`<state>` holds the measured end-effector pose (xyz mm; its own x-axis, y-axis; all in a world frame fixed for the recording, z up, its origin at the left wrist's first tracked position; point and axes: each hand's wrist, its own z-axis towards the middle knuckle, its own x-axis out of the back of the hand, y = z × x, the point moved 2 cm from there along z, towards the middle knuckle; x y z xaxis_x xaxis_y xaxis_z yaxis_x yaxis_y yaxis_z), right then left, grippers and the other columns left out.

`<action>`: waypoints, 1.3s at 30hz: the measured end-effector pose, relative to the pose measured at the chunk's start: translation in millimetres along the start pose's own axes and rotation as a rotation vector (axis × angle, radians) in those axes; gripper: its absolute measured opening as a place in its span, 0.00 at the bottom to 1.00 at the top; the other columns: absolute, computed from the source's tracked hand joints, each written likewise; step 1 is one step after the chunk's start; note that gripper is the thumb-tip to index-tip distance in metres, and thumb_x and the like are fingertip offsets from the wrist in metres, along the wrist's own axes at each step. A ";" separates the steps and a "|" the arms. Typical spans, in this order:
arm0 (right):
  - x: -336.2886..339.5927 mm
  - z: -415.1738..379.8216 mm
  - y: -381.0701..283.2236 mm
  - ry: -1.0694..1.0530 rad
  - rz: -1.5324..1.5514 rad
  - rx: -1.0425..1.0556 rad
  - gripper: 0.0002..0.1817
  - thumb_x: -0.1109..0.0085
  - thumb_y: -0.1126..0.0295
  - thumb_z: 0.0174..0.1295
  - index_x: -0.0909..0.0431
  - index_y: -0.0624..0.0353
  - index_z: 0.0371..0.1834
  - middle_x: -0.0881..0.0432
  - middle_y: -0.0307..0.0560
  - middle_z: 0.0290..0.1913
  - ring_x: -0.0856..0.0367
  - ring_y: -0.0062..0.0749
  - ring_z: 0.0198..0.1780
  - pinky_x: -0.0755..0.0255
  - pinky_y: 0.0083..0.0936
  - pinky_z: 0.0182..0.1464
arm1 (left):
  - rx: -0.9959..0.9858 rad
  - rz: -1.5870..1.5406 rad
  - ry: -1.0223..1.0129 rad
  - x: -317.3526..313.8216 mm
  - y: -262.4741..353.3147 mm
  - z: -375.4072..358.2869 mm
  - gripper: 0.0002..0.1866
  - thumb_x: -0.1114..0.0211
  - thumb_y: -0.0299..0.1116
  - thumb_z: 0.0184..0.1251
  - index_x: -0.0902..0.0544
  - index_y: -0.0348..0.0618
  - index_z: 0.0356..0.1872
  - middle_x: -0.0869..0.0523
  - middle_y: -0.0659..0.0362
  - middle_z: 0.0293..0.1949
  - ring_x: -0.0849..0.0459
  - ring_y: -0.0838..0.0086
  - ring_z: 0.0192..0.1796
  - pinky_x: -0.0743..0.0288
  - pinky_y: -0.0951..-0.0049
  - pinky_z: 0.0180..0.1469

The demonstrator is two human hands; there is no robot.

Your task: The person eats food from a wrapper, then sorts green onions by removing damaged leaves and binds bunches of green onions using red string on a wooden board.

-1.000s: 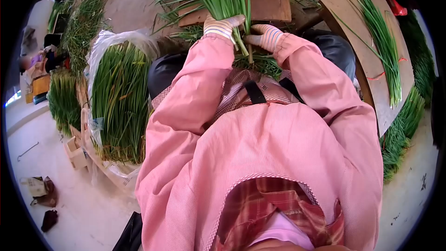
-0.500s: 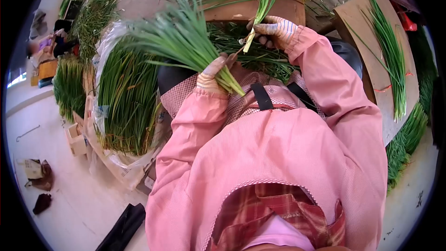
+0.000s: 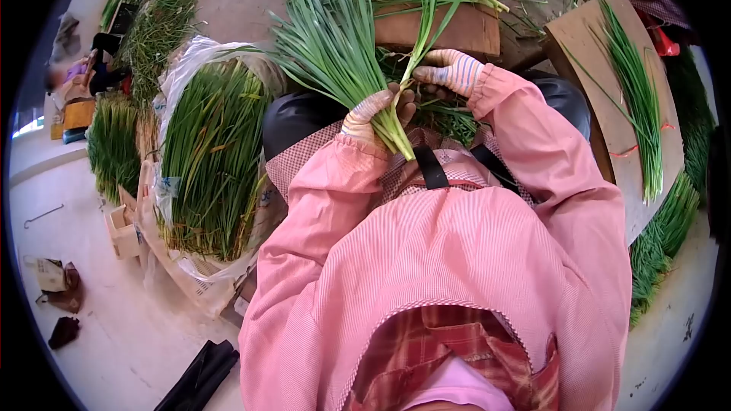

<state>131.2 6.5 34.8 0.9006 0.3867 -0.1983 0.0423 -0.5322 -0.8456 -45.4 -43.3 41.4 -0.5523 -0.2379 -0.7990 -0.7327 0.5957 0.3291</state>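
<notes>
My left hand [image 3: 375,109], in a striped glove, grips a thick bunch of green chives [image 3: 329,46] near its pale cut ends; the leaves fan up and to the left. My right hand [image 3: 451,70], also gloved, pinches a single chive stalk [image 3: 425,19] that rises upward, its base next to the bunch. Both hands are close together over my lap, just in front of a brown board [image 3: 442,28] with more chives lying across it.
A plastic-lined sack of upright chives [image 3: 213,152] stands at my left. A wooden board [image 3: 579,53] at right carries a thin row of chives with red bands. More chive piles lie along the right edge [image 3: 662,221] and far left. Bags sit on the pale floor [image 3: 53,289].
The left hand's bunch swung out to the left, then came back up toward the centre. The right hand drew one stalk from the pile and brought it next to the bunch.
</notes>
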 end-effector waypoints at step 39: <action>17.2 -58.9 -6.9 0.081 0.016 -0.245 0.28 0.42 0.48 0.50 0.33 0.50 0.51 0.26 0.39 0.25 0.33 0.22 0.20 0.38 0.17 0.21 | -0.330 0.256 0.054 -6.6 18.5 6.3 0.13 0.34 0.24 0.47 0.24 0.37 0.36 0.19 0.53 0.29 0.19 0.69 0.28 0.23 0.75 0.30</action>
<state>171.8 -27.5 66.4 0.9331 0.3210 -0.1619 0.1229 -0.7080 -0.6954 -52.8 -25.8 49.6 -0.7464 -0.1589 -0.6462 -0.6525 0.3652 0.6640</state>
